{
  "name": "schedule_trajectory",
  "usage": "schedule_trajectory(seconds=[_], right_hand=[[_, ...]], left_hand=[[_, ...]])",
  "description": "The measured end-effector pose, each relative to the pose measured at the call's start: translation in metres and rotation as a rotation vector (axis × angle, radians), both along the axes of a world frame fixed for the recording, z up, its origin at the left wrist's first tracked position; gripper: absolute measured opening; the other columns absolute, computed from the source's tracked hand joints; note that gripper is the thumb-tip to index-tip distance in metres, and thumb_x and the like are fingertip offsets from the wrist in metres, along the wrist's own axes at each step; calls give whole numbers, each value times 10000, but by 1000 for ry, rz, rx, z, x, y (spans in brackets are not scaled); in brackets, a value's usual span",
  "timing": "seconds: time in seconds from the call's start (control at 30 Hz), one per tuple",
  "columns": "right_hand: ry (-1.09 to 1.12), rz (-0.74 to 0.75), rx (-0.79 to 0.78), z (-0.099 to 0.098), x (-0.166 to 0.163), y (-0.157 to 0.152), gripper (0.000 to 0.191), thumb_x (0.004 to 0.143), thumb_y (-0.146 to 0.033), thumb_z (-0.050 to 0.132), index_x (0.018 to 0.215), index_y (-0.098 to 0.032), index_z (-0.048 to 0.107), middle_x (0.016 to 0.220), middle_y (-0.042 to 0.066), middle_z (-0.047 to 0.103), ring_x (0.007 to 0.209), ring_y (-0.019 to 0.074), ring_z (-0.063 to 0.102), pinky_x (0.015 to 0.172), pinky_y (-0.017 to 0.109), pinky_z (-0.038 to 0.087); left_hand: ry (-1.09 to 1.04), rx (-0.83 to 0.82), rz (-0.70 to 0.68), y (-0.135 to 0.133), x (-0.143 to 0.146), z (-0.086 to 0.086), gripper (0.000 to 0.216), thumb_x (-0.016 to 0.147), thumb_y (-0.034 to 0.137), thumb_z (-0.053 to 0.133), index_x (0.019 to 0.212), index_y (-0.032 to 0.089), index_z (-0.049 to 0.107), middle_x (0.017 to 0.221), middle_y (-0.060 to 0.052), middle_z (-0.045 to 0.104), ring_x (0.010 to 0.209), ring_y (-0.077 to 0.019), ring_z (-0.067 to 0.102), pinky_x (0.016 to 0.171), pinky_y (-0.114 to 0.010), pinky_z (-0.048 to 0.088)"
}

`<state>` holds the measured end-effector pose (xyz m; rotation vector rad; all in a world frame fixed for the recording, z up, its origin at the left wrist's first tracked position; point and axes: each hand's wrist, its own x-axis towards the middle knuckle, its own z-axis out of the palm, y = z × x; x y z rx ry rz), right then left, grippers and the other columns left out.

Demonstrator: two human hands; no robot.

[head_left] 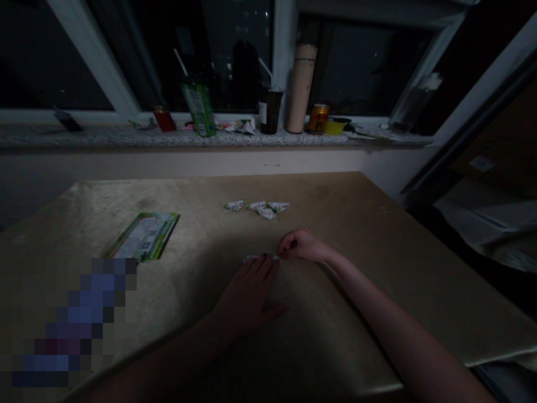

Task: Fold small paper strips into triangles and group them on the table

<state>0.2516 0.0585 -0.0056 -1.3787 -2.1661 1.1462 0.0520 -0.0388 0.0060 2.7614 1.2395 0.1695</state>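
Note:
A narrow folded paper strip (255, 258) lies on the tan table (377, 235) in dim light. My left hand (251, 294) rests flat with fingers stretched out, the fingertips pressing on the strip. My right hand (300, 246) is curled, pinching the strip's right end. Beyond the hands lie several small folded paper triangles (260, 207). A green and white printed leaflet (145, 236) lies flat to the left.
The windowsill behind holds a green drink carton with a straw (198, 106), a dark cup with a straw (269, 111), a tall beige flask (301, 87), an orange can (318, 118) and a red can (164, 118). The table's right edge drops toward pale sheets (490, 218).

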Motion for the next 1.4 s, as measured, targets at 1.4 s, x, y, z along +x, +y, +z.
schedule_trajectory(seconds=[1.4], right_hand=[[-258, 35, -117, 24, -16, 8, 183, 591, -310, 764, 712, -185, 705, 626, -59, 609, 646, 110, 545, 701, 259, 324]], left_hand=[[-5, -68, -95, 10, -15, 9, 617, 879, 483, 485, 1371, 126, 379, 1422, -157, 405, 1299, -301, 368, 1067, -433, 261]])
